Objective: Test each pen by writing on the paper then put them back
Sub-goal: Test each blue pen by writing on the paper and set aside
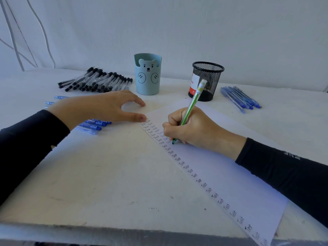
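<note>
Counter [106,174] front edge across the bottom, back edge against a pale wall; wide bare stretch between the two forearms. Paper [239,174] laid slantwise on the right half, near end reaching the front edge, far corner close to the mesh cup [211,77]. Along the back: heap of black pens [95,80] at left, bear-faced holder [147,77] in the middle, mesh cup beside it, far blue pens [239,98] bundled loosely at right; near blue pens [94,125] partly under the left wrist. Right grip [191,126] curled tight round a green pen [190,107], tip down on the paper just right of the written columns, pale top tilted toward the mesh cup. Left grip [99,109] slack and spread, holding nothing, thumb tip on the paper's far left corner, forefinger tip on the counter. Handwriting [204,183] down the paper's left margin: "Test" repeated in one long column, doubled near the top. Red-and-white label on the mesh cup, print too small to read; pale mark on the right sleeve [284,166], illegible.
</note>
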`<state>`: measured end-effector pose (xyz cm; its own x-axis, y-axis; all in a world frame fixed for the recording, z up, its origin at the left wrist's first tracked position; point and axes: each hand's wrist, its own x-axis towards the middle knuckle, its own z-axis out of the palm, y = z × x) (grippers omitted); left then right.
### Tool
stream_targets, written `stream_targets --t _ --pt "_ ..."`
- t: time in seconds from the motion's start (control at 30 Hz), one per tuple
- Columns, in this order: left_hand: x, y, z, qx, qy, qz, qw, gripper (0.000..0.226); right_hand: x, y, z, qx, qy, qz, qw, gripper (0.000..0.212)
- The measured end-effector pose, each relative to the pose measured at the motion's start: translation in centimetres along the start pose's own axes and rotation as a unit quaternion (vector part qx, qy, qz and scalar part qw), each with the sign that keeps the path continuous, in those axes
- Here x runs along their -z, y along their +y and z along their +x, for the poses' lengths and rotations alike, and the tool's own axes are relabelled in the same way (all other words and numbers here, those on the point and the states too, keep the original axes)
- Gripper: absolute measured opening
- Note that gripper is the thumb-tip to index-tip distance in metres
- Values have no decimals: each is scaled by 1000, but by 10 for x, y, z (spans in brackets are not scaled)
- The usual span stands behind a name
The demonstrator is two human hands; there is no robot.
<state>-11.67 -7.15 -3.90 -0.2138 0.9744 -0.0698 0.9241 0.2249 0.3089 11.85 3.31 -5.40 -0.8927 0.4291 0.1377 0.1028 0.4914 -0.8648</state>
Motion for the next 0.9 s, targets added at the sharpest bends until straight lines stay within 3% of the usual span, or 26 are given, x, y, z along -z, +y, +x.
stream_targets --t 0.17,0.3,0.43,0.53,0.6,0.7,0.9 --pt "-1 0 -7 -7 6 -9 1000 69 13 -10 2 15 35 99 994 41" --pt "2 27 -18 -24 65 -16 997 32 42 -45 -18 118 142 82 979 41" --pt "-4 125 -57 -158 203 -26 966 30 68 -47 -87 189 290 70 936 48" --pt "-43 211 -93 -303 242 -83 918 25 77 -22 -149 167 408 99 892 46" --pt "-79 261 -106 -399 195 -138 885 20 81 -5 -195 145 496 117 848 40" --pt "-145 324 -103 -483 56 -184 854 15 79 32 -270 98 607 142 776 36" --pt "-300 394 -42 -430 -155 -171 873 20 39 136 -403 -110 733 116 661 34"
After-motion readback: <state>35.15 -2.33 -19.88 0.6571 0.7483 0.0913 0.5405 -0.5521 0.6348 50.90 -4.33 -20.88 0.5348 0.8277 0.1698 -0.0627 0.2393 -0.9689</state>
